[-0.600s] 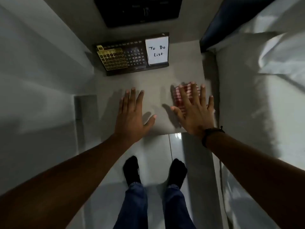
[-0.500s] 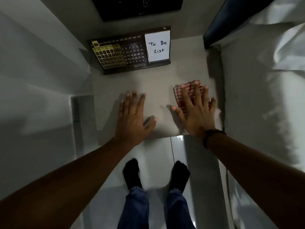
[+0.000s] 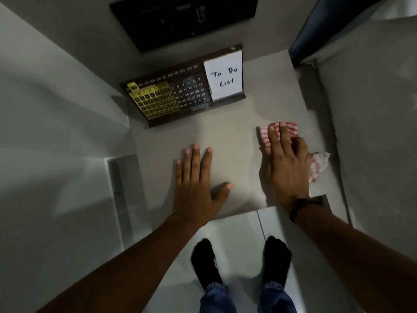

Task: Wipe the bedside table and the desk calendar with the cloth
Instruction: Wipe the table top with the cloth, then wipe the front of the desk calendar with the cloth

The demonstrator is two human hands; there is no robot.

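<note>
A grey bedside table (image 3: 228, 136) fills the middle of the head view. At its back left stands a dark desk calendar (image 3: 180, 96) with gold date tiles and a white "To Do List" note. A red-and-white checked cloth (image 3: 264, 136) lies near the table's right side. My right hand (image 3: 285, 161) presses flat on the cloth, fingers together, and covers most of it; a frayed corner sticks out to the right. My left hand (image 3: 196, 186) lies flat on the bare tabletop near the front edge, fingers spread, holding nothing.
A bed with white sheets (image 3: 372, 132) borders the table on the right, with a dark blue headboard (image 3: 316, 30) behind. A black panel (image 3: 185, 19) hangs on the wall above the calendar. A grey wall runs along the left. My feet in black socks (image 3: 205, 263) stand on the tiled floor.
My right hand has settled onto the cloth with its fingers drawn together, and a cloth corner now shows at the right. My left hand stays flat on the table.
</note>
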